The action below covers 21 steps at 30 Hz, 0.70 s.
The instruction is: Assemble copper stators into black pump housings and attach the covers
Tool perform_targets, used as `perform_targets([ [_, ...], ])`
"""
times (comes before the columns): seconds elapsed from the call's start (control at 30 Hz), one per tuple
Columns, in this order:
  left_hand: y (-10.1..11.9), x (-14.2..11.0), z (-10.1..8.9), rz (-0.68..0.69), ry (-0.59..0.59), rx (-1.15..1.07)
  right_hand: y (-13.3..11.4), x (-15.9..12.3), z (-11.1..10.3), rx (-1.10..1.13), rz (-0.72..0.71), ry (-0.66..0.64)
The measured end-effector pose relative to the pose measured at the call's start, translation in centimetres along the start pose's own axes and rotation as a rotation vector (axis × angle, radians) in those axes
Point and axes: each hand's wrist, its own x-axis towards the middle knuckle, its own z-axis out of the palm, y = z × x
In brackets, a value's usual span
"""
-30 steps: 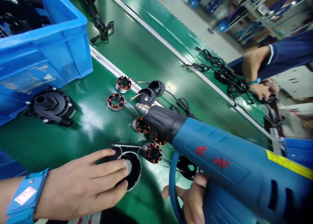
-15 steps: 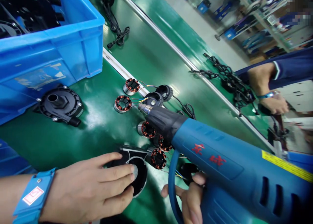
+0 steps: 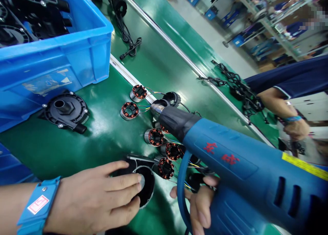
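Note:
My right hand [image 3: 202, 206] is wrapped round the grip of a blue heat gun [image 3: 230, 153]. Its metal nozzle points up and left, above several copper-wound stators [image 3: 155, 137] with thin coloured wires. My left hand [image 3: 99, 190], with a blue wrist strap [image 3: 38, 206], holds a round black pump housing [image 3: 148, 187]. The fingers reach over the housing's open mouth, and a pale disc shows at their tips; the thumb is hidden. Black round caps [image 3: 172, 99] lie beyond the nozzle.
A blue crate [image 3: 84, 54] of black pumps stands at the upper left. One assembled pump [image 3: 65, 110] lies before it. Black cables [image 3: 128, 43] rest on the green table. At right, a co-worker's arm [image 3: 279, 101] reaches over more cables [image 3: 238, 84].
The heat gun has shifted slightly right and down, uncovering more of the stators. My left hand stays on the housing. The co-worker's hand has moved right and down.

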Motion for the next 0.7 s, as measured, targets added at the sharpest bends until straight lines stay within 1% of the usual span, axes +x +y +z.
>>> perform_targets([
  [0.07,0.0,-0.1,0.1,-0.001,0.007,-0.002,-1.2,0.3,2.2,0.031,-0.101,0.106],
  [0.1,0.0,-0.1,0.1,-0.005,0.010,-0.002,-1.8,0.5,3.1,0.022,-0.123,0.149],
  [0.13,0.0,-0.1,0.1,-0.010,0.015,-0.001,-2.4,0.8,3.7,-0.010,-0.126,0.171],
  [0.17,0.0,0.0,0.2,-0.016,0.022,-0.001,-2.9,1.0,4.0,-0.041,-0.128,0.159],
  [0.3,0.0,0.1,0.2,-0.030,0.040,-0.013,-4.1,2.3,3.7,-0.099,-0.157,0.079],
  [0.37,0.0,0.1,0.2,-0.038,0.044,-0.019,-4.2,2.7,3.4,-0.099,-0.143,0.077],
  [0.53,0.0,0.1,0.0,-0.034,0.042,-0.031,-4.1,3.1,3.1,-0.049,-0.051,0.062],
  [0.63,-0.1,0.1,0.0,-0.033,0.043,-0.030,-4.0,3.4,3.3,-0.032,-0.042,0.074],
  [0.7,-0.1,0.1,0.0,-0.033,0.036,-0.023,-4.0,3.8,3.7,-0.046,-0.062,0.094],
])
